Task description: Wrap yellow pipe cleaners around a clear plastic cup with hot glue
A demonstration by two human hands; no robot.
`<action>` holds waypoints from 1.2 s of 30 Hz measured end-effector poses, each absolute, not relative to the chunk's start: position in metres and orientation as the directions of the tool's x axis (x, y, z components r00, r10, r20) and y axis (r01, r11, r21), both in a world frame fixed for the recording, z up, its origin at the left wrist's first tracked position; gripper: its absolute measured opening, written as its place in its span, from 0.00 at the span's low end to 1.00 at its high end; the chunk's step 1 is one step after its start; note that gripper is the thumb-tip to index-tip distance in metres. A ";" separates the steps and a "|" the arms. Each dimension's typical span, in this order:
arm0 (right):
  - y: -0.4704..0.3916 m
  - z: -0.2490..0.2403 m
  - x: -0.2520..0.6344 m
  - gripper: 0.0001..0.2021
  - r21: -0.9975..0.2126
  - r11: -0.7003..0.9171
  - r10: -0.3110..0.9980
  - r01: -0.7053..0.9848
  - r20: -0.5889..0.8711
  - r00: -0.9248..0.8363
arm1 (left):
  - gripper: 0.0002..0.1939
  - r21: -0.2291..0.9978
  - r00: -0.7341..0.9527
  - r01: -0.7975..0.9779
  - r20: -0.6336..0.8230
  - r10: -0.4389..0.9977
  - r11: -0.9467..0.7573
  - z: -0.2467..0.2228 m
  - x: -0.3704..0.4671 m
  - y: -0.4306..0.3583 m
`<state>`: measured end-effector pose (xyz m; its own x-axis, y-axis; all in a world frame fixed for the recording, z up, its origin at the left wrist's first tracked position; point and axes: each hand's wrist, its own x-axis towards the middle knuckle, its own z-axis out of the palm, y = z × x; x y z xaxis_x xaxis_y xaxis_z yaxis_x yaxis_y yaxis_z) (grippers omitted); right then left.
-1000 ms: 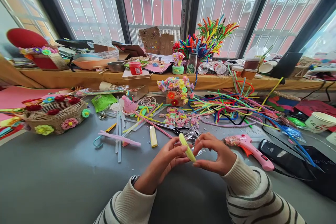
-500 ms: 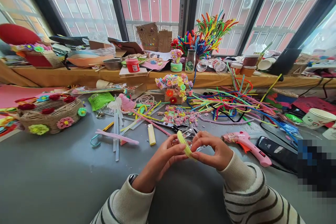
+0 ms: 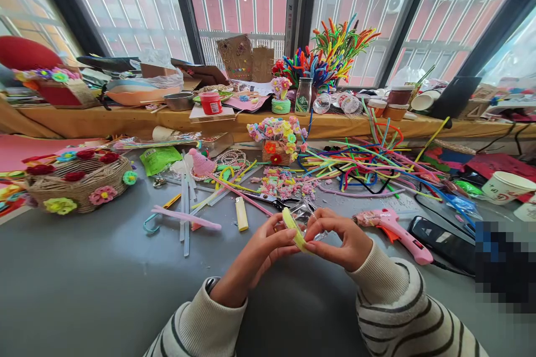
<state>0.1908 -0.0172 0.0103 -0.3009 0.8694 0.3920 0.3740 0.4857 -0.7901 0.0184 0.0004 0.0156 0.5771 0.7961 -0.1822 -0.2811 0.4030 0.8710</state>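
Both hands hold a clear plastic cup (image 3: pixel 307 215), tipped on its side above the grey table, with a yellow pipe cleaner (image 3: pixel 294 228) running along its rim. My left hand (image 3: pixel 268 245) is closed around the near left side, its thumb against the yellow strip. On the other side my right hand (image 3: pixel 341 240) pinches the strip's lower end between thumb and fingers. The cup's far side is partly hidden by my fingers. A pair of scissors (image 3: pixel 285 202) lies just behind the cup, and a pale yellow lighter (image 3: pixel 242 214) rests to the left.
A pink glue gun (image 3: pixel 404 234) and a black phone (image 3: pixel 439 242) lie right. Clear glue sticks (image 3: pixel 185 223) and a pink pipe cleaner (image 3: pixel 188 217) are left, near a twine basket (image 3: pixel 79 184). Behind are a flower box (image 3: pixel 278 150) and tangled pipe cleaners (image 3: pixel 355 164).
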 end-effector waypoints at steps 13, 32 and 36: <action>-0.018 0.014 0.190 0.06 -0.791 0.511 0.854 0.335 0.425 -0.300 | 0.16 0.873 0.580 -0.273 -0.186 0.793 0.404 0.017 0.018 -0.002; -0.018 0.014 0.189 0.08 -0.780 0.518 0.851 0.351 0.431 -0.300 | 0.16 0.887 0.573 -0.267 -0.168 0.802 0.376 0.017 0.019 -0.002; -0.019 0.015 0.190 0.06 -0.790 0.511 0.855 0.340 0.426 -0.294 | 0.17 0.886 0.594 -0.266 -0.159 0.789 0.379 0.018 0.019 -0.002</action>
